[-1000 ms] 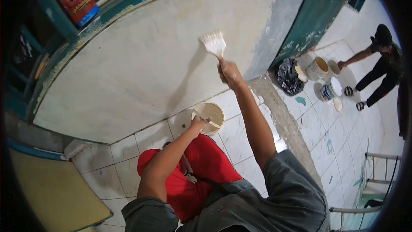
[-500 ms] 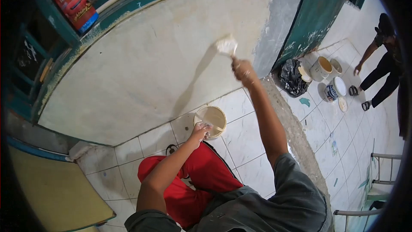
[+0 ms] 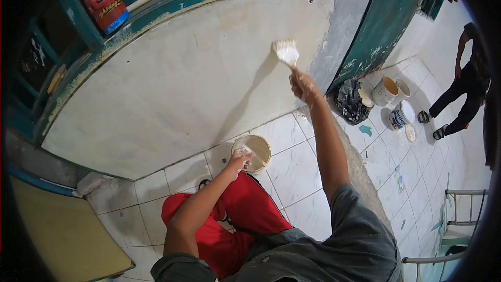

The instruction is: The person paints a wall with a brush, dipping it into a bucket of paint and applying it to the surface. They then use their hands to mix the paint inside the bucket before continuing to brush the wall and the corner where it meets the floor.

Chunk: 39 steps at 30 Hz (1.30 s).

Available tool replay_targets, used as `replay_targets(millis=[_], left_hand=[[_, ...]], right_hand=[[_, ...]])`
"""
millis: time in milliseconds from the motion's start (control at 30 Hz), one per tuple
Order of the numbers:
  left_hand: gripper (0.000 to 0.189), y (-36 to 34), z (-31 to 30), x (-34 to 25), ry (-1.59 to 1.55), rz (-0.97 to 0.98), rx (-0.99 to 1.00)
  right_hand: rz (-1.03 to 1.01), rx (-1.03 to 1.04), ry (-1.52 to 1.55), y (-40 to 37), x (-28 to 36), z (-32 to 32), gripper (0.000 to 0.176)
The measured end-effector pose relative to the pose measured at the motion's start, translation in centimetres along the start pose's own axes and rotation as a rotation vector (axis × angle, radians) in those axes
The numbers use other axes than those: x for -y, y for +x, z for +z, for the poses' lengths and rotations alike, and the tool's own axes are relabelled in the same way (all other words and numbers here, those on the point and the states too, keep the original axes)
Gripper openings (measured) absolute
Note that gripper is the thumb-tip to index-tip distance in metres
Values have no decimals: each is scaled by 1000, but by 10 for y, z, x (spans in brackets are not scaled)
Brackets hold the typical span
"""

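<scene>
My right hand [image 3: 305, 87] is closed around the handle of a wide paintbrush [image 3: 286, 53]. Its pale bristles point up and lie against the off-white wall panel [image 3: 172, 78], near the panel's right side. Below, on the tiles, stands a cream bucket [image 3: 267, 152] with a pale strip across its mouth. Closed at the bucket's left rim is my left hand [image 3: 241, 159], its fingers smeared with white. The brush casts a long shadow down the panel.
A green window frame [image 3: 172, 9] holds a red bottle [image 3: 102, 1]. To the right are a black bag [image 3: 350, 105], a white paint tub [image 3: 399, 116] and an open bucket [image 3: 385, 91]. A person [image 3: 467, 83] stands beyond. Metal rails [image 3: 433, 259] stand lower right; a yellowish board [image 3: 62, 224] leans left.
The brush has shifted slightly right on the panel, and its bristles have swung to point more upward. My left hand stays at the bucket. The other person has straightened up.
</scene>
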State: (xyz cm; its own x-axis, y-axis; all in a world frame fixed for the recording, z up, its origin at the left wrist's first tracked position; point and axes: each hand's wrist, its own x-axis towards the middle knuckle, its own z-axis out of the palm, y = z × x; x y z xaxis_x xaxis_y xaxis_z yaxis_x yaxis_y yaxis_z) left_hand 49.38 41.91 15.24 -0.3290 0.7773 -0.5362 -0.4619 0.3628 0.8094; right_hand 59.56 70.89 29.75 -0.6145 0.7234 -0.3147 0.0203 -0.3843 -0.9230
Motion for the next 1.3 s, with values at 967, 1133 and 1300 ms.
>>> replay_targets(millis=[967,1133,1300], left_hand=[[44,3,-27,-11,1043,-122,-469],[25,-2,-53,-51,171,92,-472],[31,-55,-52,-129,-765,310,12]], right_hand=[[-640,263,-1678,-41,-285,71,5],[-643,263,-1550,-45,-283,73,9],[-518,301,-1625,-53,-287,70,11]])
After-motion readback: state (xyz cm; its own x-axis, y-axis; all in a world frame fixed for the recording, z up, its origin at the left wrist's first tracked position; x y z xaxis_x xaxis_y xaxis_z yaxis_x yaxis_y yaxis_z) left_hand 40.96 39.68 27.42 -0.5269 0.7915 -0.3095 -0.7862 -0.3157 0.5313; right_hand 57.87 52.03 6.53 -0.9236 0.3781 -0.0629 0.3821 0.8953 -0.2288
